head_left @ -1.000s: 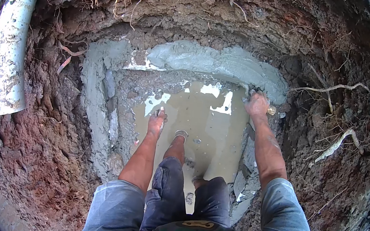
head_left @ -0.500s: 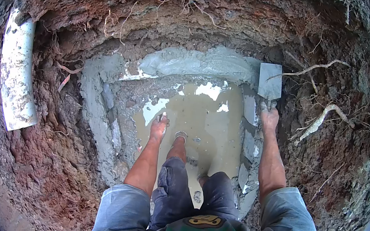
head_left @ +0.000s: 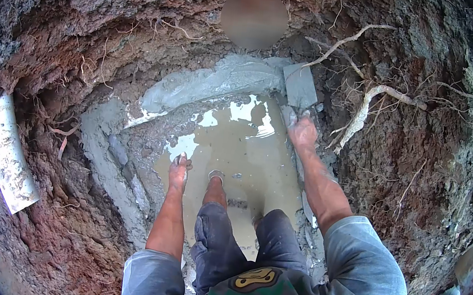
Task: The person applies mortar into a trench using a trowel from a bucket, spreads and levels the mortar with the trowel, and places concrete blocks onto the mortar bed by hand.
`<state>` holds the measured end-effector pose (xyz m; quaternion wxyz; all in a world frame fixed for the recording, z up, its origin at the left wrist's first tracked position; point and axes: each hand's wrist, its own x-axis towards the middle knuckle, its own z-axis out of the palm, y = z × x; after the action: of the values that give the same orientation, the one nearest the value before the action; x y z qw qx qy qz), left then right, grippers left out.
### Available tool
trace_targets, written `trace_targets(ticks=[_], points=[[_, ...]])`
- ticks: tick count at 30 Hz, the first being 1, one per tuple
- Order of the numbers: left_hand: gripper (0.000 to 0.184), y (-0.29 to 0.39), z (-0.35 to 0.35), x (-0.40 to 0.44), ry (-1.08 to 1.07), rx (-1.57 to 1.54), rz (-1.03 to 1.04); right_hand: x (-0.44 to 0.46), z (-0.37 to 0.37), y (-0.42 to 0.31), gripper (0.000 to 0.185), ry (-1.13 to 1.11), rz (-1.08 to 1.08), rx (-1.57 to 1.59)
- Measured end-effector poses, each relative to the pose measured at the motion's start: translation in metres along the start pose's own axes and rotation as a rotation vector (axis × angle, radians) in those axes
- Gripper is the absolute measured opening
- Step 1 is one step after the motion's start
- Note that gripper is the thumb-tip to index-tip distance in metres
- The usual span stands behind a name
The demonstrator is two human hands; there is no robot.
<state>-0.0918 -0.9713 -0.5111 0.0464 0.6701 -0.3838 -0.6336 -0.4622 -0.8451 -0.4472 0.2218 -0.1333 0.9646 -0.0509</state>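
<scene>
My right hand [head_left: 303,132] is closed round the handle end of a trowel with a flat, grey rectangular blade [head_left: 300,87]. The blade is at the far right corner of a band of wet grey mortar [head_left: 221,80], by the earth wall. Above the muddy water [head_left: 230,152] is my left hand [head_left: 178,172], its fingers curled together. Whatever it may hold is hidden. My legs stand in the water between both arms.
Earth walls with roots [head_left: 366,114] surround the pit. A pale pipe [head_left: 6,150] leans at the left. Along the left side runs a mortar-covered edge [head_left: 112,161]. A blurred round patch covers part of the far wall.
The view has swung to the right, so the pit appears shifted left. The trowel blade now looks tilted. My right hand keeps hold of it, and my left hand stays curled over the water.
</scene>
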Motion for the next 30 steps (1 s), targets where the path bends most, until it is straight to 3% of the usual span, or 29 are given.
trace_targets(ticks=[3, 5, 8, 10, 12, 14, 17, 18, 19, 21, 24, 25, 30], points=[[0.06, -0.013, 0.017, 0.012, -0.062, 0.043, 0.023, -0.015, 0.015, 0.058, 0.049, 0.073, -0.301, -0.167], [0.062, -0.013, 0.025, 0.012, -0.088, 0.098, 0.018, 0.011, 0.061, 0.096, 0.048, 0.035, -0.264, -0.264], [0.063, 0.001, 0.038, -0.006, -0.127, 0.096, 0.054, -0.014, 0.036, 0.097, 0.049, -0.309, -0.118, -0.184], [0.064, 0.012, 0.047, -0.023, -0.124, 0.099, 0.031, -0.061, 0.006, 0.092, 0.05, -0.174, 0.196, 0.104], [0.064, 0.023, 0.056, -0.047, -0.17, 0.108, 0.012, -0.098, -0.011, 0.116, 0.05, -0.192, 0.226, 0.062], [0.064, 0.038, 0.067, -0.07, -0.236, 0.131, 0.062, -0.15, -0.076, 0.107, 0.048, -0.224, 0.299, 0.16], [0.066, 0.11, 0.1, -0.152, -0.411, 0.222, 0.052, -0.207, -0.162, 0.127, 0.046, -0.287, 0.156, 0.15], [0.049, 0.131, 0.116, -0.171, -0.433, 0.219, 0.014, -0.225, -0.191, 0.136, 0.044, -0.258, 0.071, 0.149], [0.07, 0.156, 0.127, -0.204, -0.591, 0.327, 0.112, -0.244, -0.235, 0.141, 0.042, -0.238, 0.016, 0.191], [0.069, 0.205, 0.162, -0.256, -0.779, 0.378, 0.233, -0.288, -0.313, 0.155, 0.035, -0.202, -0.149, 0.211], [0.066, 0.266, 0.192, -0.348, -0.994, 0.416, 0.365, -0.361, -0.434, 0.176, 0.033, -0.086, -0.186, 0.244], [0.059, 0.285, 0.203, -0.379, -1.032, 0.373, 0.401, -0.387, -0.467, 0.186, 0.032, 0.006, -0.2, 0.246], [0.06, 0.339, 0.267, -0.539, -1.267, 0.266, 0.722, -0.521, -0.603, 0.259, 0.027, 0.522, -0.06, 0.164]])
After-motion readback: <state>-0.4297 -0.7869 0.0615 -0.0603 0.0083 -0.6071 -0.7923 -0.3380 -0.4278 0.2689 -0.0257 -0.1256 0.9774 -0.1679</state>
